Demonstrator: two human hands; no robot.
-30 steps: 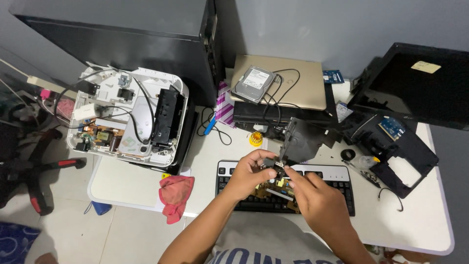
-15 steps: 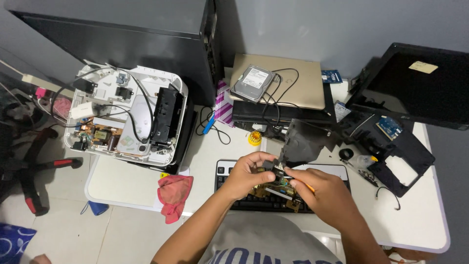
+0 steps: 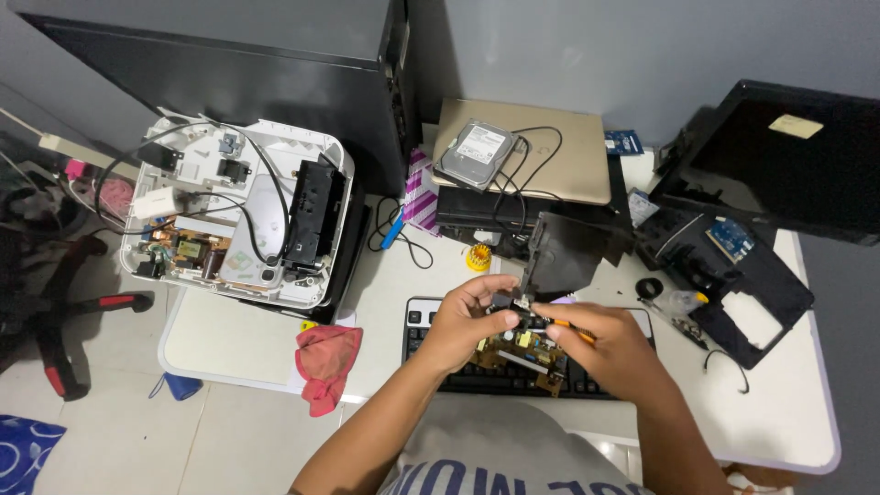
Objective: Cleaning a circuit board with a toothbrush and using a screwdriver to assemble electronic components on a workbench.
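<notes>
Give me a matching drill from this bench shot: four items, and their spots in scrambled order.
Items:
1. hard drive
2. red cloth
3. circuit board
4. opened white device

Places:
A. at the table's front edge, left of the keyboard
B. over the keyboard, below both hands
C. on the closed beige laptop
D. left end of the table, in front of the black tower case

Pairs: 1-C, 2-A, 3-B, 4-D
</notes>
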